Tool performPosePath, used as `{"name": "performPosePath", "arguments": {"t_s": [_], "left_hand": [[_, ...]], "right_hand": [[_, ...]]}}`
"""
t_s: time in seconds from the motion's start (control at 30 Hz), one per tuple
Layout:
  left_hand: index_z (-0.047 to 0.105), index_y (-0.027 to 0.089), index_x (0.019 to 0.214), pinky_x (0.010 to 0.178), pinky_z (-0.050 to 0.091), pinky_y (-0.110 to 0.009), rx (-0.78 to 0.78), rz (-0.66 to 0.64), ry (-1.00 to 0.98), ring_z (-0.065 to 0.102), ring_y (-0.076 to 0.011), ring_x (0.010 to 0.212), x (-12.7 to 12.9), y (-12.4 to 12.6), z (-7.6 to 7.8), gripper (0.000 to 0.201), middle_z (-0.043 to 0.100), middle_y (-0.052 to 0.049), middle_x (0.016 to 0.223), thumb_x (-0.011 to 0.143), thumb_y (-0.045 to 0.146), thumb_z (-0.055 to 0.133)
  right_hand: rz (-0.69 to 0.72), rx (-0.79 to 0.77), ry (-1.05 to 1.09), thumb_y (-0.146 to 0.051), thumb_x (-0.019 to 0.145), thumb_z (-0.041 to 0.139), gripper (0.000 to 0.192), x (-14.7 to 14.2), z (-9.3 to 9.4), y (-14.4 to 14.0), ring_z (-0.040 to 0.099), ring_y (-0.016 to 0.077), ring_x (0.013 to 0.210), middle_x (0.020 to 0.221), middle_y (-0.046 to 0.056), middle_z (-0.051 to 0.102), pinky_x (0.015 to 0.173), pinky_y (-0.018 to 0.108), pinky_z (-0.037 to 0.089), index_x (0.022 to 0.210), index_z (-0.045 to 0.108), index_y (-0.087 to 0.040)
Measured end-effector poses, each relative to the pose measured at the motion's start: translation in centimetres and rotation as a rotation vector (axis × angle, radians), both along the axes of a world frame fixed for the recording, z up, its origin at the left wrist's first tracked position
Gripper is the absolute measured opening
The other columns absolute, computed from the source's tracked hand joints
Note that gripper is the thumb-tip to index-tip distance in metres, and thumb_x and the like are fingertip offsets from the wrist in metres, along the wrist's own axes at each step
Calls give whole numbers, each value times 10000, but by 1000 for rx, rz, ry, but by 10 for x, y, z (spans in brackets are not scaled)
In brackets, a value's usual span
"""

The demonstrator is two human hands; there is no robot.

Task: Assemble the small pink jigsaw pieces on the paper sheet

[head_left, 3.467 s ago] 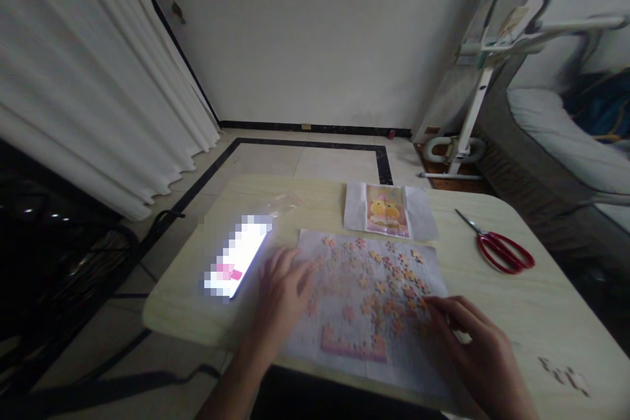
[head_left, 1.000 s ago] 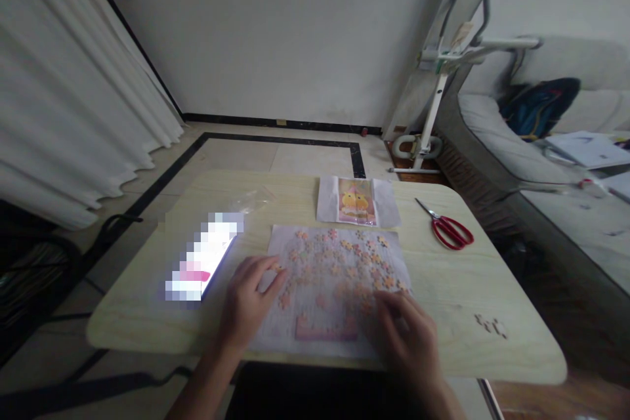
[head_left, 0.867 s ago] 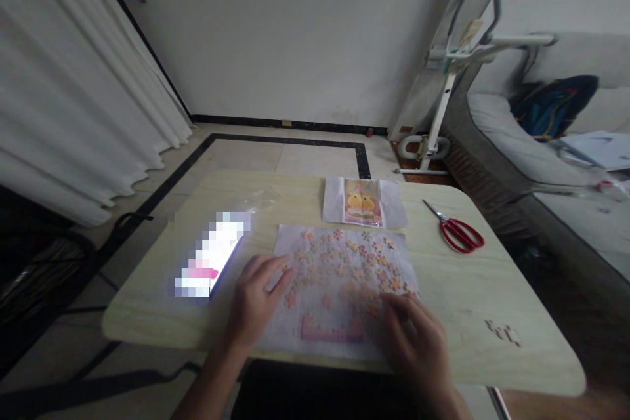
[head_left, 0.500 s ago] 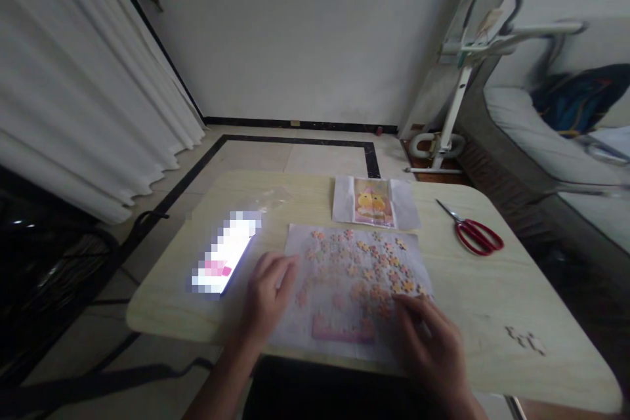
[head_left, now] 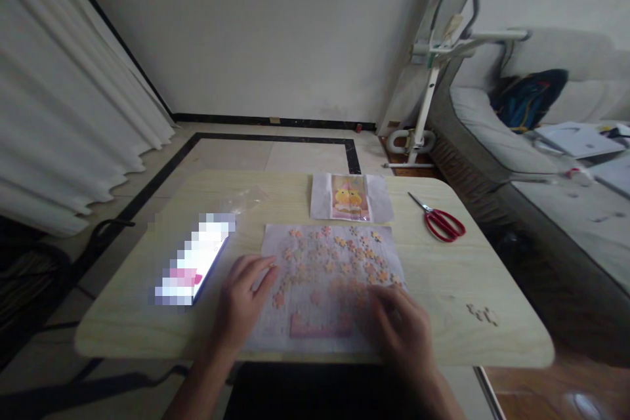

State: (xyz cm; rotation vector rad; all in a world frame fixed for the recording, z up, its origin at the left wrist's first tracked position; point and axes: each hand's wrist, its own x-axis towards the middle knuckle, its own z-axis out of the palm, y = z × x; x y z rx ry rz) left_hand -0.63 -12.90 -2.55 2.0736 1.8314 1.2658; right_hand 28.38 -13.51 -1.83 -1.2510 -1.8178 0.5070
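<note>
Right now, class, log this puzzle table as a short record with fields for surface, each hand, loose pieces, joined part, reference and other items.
surface: pale wooden table
left hand: flat on white sheet, fingertips by loose pieces
right hand: over sheet's near right part; grip unclear
loose pieces: scattered orange-pink puzzle pieces
joined part: pink strip at near edge
reference: chick picture
other items: red scissors, lit phone

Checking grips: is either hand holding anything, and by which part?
Cannot be told: both the left hand and right hand rest on the white sheet among small pink puzzle pieces.
</note>
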Motion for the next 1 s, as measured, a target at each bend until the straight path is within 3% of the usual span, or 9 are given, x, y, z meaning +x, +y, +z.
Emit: {"name": "performPosePath", "arguments": {"t_s": [0.23,0.5,0.83,1.0], "left_hand": [[681,209,990,745,526,-275,-5,16,-13,628,-159,842,0,0,0,132,643,-30,899,910,271,596],[648,202,1045,834,516,-323,55,21,48,624,-188,922,-1,2,-2,159,663,-46,958,902,258,604],[666,207,909,860,489,-394,58,-28,109,630,-225,912,-2,9,-3,86,701,-50,905,887,269,610],[664,207,874,853,477,-421,77,7,163,627,-243,905,-1,8,0,88,700,-60,902,878,246,585]], "right_hand": [[1,-2,-8,-174,907,534,120,0,-2,0,587,145,633,712,17,617,571,253,480,932,647,-207],[-9,-10,-13,-179,907,538,119,0,0,0,599,140,650,730,13,634,592,242,486,932,651,-210],[-12,-61,0,-192,912,525,136,0,-5,-1,605,154,667,737,21,644,602,264,482,918,659,-211],[-9,-57,-1,-189,915,509,147,0,-3,0,607,158,683,752,30,651,607,266,483,903,654,-209]]}}
